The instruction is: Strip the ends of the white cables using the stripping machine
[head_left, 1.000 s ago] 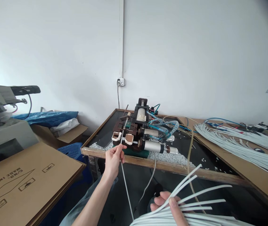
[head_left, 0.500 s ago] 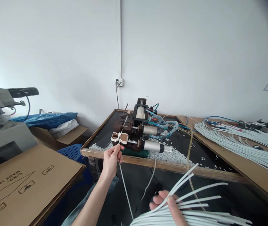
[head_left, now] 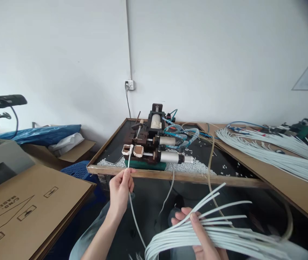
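Note:
My left hand (head_left: 121, 187) pinches a single white cable (head_left: 135, 216) just in front of the bench edge. The cable's upper end reaches up to the two padded jaws (head_left: 132, 150) of a pneumatic wire-stripping machine (head_left: 156, 139); a gap shows between the jaws. Its lower part curves down toward the bundle. In my right hand (head_left: 197, 224) lies a thick bundle of white cables (head_left: 175, 236), held under the thumb, with several loose ends fanning out to the upper right.
Small white offcuts (head_left: 194, 167) litter the wood-rimmed bench (head_left: 154, 174). More white cables (head_left: 273, 153) lie on cardboard at the right. Stacked cardboard (head_left: 31, 209), a blue basket (head_left: 78, 169) and another machine (head_left: 4, 151) stand at the left. A socket (head_left: 130, 85) is on the wall.
My left hand has drawn back from the jaws toward me with the cable. The jaws have moved apart. My right hand still holds the bundle, and the view has shifted slightly.

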### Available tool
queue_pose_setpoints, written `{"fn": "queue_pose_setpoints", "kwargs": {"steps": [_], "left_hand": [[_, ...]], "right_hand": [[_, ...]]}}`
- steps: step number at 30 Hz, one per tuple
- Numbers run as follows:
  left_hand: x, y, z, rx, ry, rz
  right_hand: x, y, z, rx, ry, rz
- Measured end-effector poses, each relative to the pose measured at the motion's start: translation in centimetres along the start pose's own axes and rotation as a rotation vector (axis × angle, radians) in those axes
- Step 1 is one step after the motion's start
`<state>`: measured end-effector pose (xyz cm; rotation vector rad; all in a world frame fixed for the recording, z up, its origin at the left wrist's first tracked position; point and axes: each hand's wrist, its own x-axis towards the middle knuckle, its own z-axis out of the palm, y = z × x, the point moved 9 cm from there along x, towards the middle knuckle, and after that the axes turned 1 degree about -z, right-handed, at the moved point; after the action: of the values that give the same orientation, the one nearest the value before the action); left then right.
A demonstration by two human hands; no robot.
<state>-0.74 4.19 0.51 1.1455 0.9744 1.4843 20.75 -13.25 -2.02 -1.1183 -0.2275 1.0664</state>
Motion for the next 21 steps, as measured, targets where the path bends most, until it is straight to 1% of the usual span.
{"fn": "queue_pose_setpoints", "kwargs": {"steps": [1,4,5,6,7,8,9,11,12,13,14,15,16,17,19,21], "left_hand": [[-1.0,0.0,-0.2,0.138,-0.035,0.045],[-4.1,-0.9,0.1,0.649,-0.214,0.248],[-5.1,-1.4,0.0,0.767,-0.261,0.308],[-6.1,-2.1,-0.2,0.832,-0.301,0.346],[-7.1,-3.0,-0.5,0.846,-0.358,0.348],[-8.1,-4.2,-0.6,0.818,-0.453,0.299],[-9.4,-5.6,-0.6,0.758,-0.586,0.205],[-13.1,-8.5,0.0,0.592,-0.885,-0.048],[-15.2,-9.6,0.5,0.507,-1.008,-0.175],[-17.1,-10.4,1.0,0.420,-1.079,-0.284],[-18.4,-11.1,1.5,0.336,-1.077,-0.371],[-19.4,-11.7,2.2,0.262,-1.036,-0.432],[-19.8,-12.3,2.6,0.179,-0.908,-0.481],[-19.8,-13.0,2.8,0.136,-0.747,-0.518],[-20.3,-13.8,3.9,0.129,-0.624,-0.530],[-19.8,-13.8,4.6,0.145,-0.560,-0.514]], "right_hand": [[0.1,0.2,-0.4,0.008,-0.005,0.009],[0.6,0.8,-1.5,0.048,-0.018,0.046],[0.7,1.0,-1.9,0.071,-0.021,0.056],[0.8,1.1,-2.1,0.089,-0.025,0.064],[0.9,1.2,-2.3,0.100,-0.030,0.068],[0.9,1.3,-2.4,0.103,-0.033,0.069],[1.0,1.3,-2.4,0.101,-0.039,0.068],[1.0,1.4,-2.2,0.092,-0.058,0.065],[1.1,1.5,-2.0,0.086,-0.073,0.059],[1.1,1.5,-1.8,0.082,-0.089,0.052],[1.1,1.6,-1.5,0.076,-0.103,0.049],[1.1,1.6,-1.2,0.069,-0.115,0.049],[1.1,1.7,-1.0,0.062,-0.124,0.053],[1.2,1.7,-0.7,0.058,-0.133,0.058],[1.3,1.5,-0.2,0.060,-0.160,0.081],[1.5,0.8,0.4,0.072,-0.193,0.105]]}}
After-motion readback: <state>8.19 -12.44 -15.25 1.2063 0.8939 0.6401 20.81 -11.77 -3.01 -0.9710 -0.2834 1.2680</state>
